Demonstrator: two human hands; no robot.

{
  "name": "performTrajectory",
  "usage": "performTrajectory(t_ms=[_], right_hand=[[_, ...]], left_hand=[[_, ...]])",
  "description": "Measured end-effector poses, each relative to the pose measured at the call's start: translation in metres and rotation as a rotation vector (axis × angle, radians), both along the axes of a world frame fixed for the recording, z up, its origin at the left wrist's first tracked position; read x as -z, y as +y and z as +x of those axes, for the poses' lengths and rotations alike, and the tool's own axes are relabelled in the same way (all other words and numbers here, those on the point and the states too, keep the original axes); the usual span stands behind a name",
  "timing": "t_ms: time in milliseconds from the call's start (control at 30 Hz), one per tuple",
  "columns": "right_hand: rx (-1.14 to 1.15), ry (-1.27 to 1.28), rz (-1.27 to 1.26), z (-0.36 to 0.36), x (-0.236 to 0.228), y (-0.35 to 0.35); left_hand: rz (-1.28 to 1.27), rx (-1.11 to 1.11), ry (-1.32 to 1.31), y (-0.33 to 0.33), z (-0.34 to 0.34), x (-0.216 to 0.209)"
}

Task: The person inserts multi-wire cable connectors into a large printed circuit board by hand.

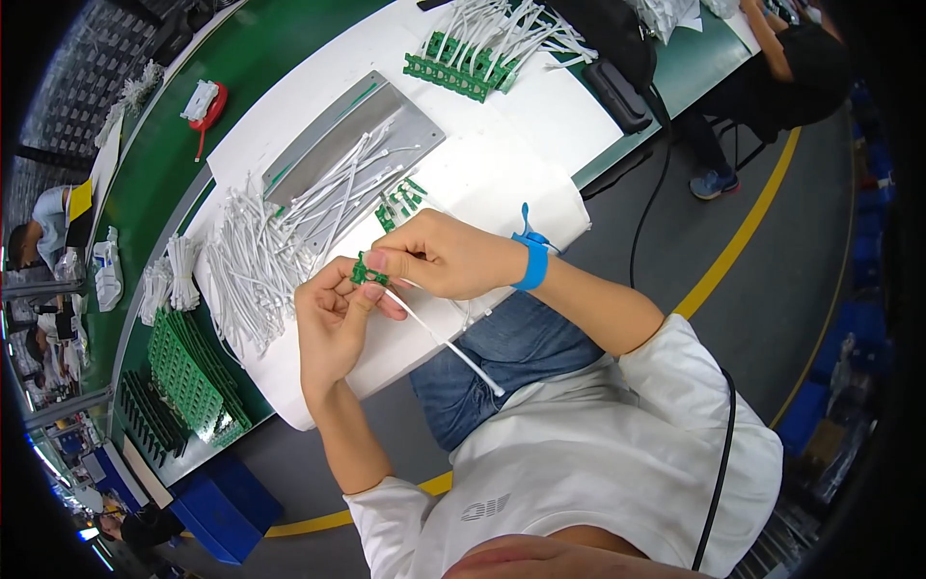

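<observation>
At far left, one red cable coil lies on the green bench. Below it stand two white cable bundles, beside stacked green circuit-board panels, too overlapped to count. Next comes one loose white cable pile, likewise uncountable, spilling into one grey metal tray. The left hand pinches one small green circuit board above the white work surface's near edge. Fingertips cover part of the board, so its long axis is hard to make out. From it, one white cable slants down-right, its free end over the jeans. The right hand grips the board's right side, thumb and finger closed together; its other fingers are hidden. Beyond it, small green board pieces are partly covered.
</observation>
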State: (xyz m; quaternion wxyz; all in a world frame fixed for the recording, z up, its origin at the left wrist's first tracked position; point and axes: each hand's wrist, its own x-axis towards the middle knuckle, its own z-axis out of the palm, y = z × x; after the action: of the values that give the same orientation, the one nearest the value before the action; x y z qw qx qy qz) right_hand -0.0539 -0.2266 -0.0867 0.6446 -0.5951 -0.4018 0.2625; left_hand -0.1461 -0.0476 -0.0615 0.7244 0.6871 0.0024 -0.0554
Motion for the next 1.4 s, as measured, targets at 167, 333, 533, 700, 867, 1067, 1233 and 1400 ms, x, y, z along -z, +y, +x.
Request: performTrajectory(t_ms=[167,333,533,700,867,1067,1233,1400], right_hand=[[-0.056,0.184,0.035,-0.001,0.004,0.001],[-0.063,0.213,0.059,-0.001,0.005,-0.001],[-0.069,0.335,0.047,-0.001,0.001,-0.005],[0.02,0.158,0.133,0.007,-0.013,-0.009],[0.448,-0.678,-0.349,0.028,0.004,-0.004],[0.845,-0.661,-0.507,0.022,0.005,-0.034],[0.688,-0.515,-0.302,-0.002,0.002,-0.021],[0.686,-0.518,-0.275,0.017,-0.006,-0.027]], left_hand=[[-0.001,0.041,-0.007,0.004,0.005,0.004],[0.012,0.1,0.02,0.009,0.012,0.006],[-0.004,0.163,0.048,0.009,0.023,0.011],[0.076,0.11,0.105,0.025,0.025,0.012],[0.318,0.008,0.244,0.022,0.024,-0.005],[0.194,-0.253,0.183,0.001,-0.006,-0.003],[-0.034,-0.237,0.093,-0.019,-0.003,0.004],[0.063,-0.28,-0.007,-0.032,-0.004,0.003]])
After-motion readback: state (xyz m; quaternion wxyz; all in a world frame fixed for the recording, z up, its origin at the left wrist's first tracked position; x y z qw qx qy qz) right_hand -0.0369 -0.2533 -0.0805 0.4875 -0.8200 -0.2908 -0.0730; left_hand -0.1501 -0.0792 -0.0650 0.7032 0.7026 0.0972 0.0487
